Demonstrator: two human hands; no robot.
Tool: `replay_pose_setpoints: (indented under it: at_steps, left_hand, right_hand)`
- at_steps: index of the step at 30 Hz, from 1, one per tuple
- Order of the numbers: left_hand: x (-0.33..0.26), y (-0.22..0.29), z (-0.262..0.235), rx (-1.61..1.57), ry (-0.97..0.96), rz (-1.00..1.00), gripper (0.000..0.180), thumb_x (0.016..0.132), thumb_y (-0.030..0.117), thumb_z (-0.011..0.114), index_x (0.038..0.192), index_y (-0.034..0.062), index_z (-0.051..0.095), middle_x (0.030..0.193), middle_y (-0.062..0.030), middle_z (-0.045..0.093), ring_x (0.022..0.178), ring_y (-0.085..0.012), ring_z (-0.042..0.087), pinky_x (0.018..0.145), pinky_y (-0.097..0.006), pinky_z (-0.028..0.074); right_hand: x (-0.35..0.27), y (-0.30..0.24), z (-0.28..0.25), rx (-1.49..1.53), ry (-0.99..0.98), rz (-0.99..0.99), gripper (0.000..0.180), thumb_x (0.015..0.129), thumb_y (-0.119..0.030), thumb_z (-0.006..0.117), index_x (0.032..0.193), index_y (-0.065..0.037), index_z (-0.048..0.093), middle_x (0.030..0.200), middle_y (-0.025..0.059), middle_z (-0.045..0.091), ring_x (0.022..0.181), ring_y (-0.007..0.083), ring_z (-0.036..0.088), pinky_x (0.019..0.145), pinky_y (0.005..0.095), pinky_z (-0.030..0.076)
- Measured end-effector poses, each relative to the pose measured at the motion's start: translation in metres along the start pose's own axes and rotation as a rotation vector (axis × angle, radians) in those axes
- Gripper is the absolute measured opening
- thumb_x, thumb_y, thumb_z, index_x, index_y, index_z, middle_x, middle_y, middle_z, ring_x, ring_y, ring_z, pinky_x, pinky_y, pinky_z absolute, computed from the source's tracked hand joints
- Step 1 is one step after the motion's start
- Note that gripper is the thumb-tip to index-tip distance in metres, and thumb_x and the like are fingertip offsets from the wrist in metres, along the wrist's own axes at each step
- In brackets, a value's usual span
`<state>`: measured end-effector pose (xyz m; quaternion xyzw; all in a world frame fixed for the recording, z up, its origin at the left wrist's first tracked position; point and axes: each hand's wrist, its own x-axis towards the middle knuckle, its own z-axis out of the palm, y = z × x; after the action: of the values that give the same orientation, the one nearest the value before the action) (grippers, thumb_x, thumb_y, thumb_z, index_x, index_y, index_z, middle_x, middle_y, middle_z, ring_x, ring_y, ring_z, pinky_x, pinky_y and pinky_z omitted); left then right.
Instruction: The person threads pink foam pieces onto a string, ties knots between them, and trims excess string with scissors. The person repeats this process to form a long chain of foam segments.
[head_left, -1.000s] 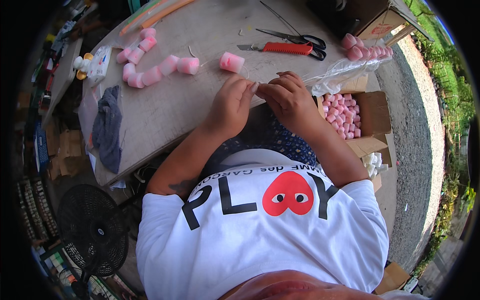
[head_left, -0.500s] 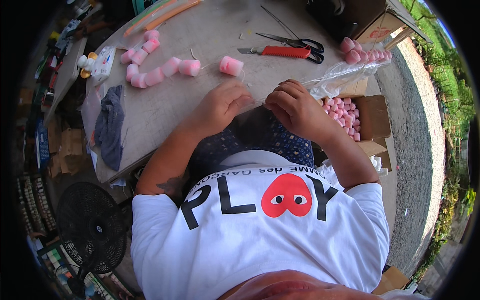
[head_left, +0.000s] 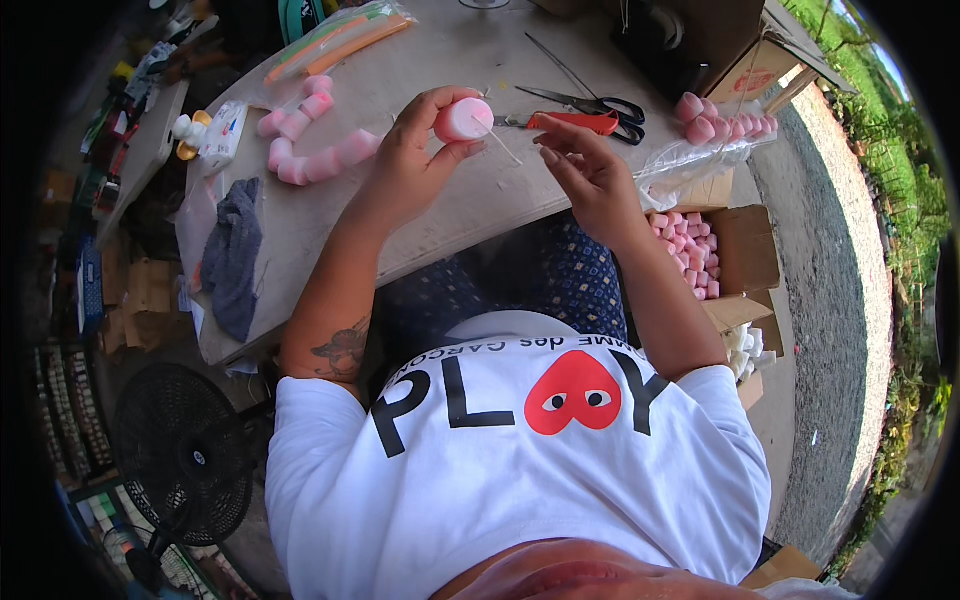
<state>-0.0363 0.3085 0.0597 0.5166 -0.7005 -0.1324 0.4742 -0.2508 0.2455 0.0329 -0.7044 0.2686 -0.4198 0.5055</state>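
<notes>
My left hand (head_left: pixel 432 135) is raised over the table, its fingers and thumb closed around a pink cylinder (head_left: pixel 460 120) shaped like a marshmallow. A short white cord (head_left: pixel 503 143) sticks out of the cylinder's end face. To the right of it, my right hand (head_left: pixel 585 170) hovers with loosely bent fingers apart and nothing visible in them. Left of my left hand, a curved row of similar pink cylinders (head_left: pixel 322 166) lies on the table (head_left: pixel 330 225). Just beyond my right fingers rests a red utility knife (head_left: pixel 585 122), partly covered by them.
Black-handled scissors (head_left: pixel 628 108) lie behind the knife. More pink cylinders (head_left: pixel 700 130) sit on clear plastic at the right. Beside the table, a cardboard box (head_left: pixel 750 245) holds many pink pieces. A grey cloth (head_left: pixel 235 260) lies at the left edge; a black fan (head_left: pixel 185 455) stands lower left.
The single pink cylinder has left the table and is in my left hand. Both hands have moved away from me over the table, and my right fingers have loosened.
</notes>
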Motion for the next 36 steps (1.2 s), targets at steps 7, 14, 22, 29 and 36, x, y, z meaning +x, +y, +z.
replay_pose_setpoints:
  at_steps: [7,14,22,29,36]
  left_hand:
    - [-0.014,0.034,-0.007,-0.298,0.108,0.059,0.046,0.079,0.008,0.073,0.121,0.0083,0.053,0.119,-0.0045,0.059,0.107,-0.0175,0.055,0.092,-0.03,0.044]
    - [-0.014,0.049,-0.013,-0.613,0.138,0.095,0.052,0.083,0.005,0.069,0.128,0.0068,0.042,0.124,-0.0079,0.051,0.107,-0.0159,0.053,0.095,-0.031,0.044]
    - [-0.021,0.017,0.003,-0.598,0.12,-0.01,0.065,0.084,0.004,0.069,0.135,0.005,0.029,0.127,-0.0091,0.04,0.114,-0.0153,0.044,0.098,-0.031,0.039]
    - [-0.035,-0.001,0.018,-0.37,0.117,-0.166,0.042,0.082,0.009,0.073,0.115,0.0027,0.047,0.104,-0.0037,0.056,0.093,-0.0111,0.055,0.085,-0.026,0.047]
    - [-0.037,-0.008,0.034,-0.377,0.187,-0.092,0.03,0.085,0.005,0.069,0.108,0.0058,0.05,0.085,0.0009,0.055,0.077,-0.006,0.052,0.072,-0.021,0.045]
  right_hand:
    - [0.03,0.007,0.067,-0.075,-0.069,-0.371,0.027,0.078,-0.009,0.072,0.105,-0.011,0.066,0.102,0.0066,0.057,0.098,0.025,0.052,0.084,0.034,0.043]
    - [0.041,0.026,0.074,-0.447,0.006,-0.475,0.023,0.076,-0.007,0.07,0.097,-0.015,0.068,0.098,0.0048,0.06,0.099,0.0288,0.051,0.086,0.0406,0.04]
    - [0.044,0.025,0.044,-0.788,-0.21,-0.352,0.029,0.08,-0.023,0.069,0.109,-0.017,0.067,0.112,0.0027,0.061,0.112,0.028,0.048,0.093,0.0452,0.036]
    - [0.095,0.054,-0.095,-1.103,-0.012,-0.243,0.026,0.084,-0.006,0.054,0.107,-0.006,0.066,0.101,0.0142,0.065,0.101,0.0339,0.059,0.088,0.0406,0.046]
    - [0.107,0.06,-0.137,-1.181,-0.461,0.022,0.025,0.077,-0.009,0.064,0.1,0.001,0.063,0.096,0.0192,0.066,0.088,0.0296,0.066,0.073,0.0389,0.051]
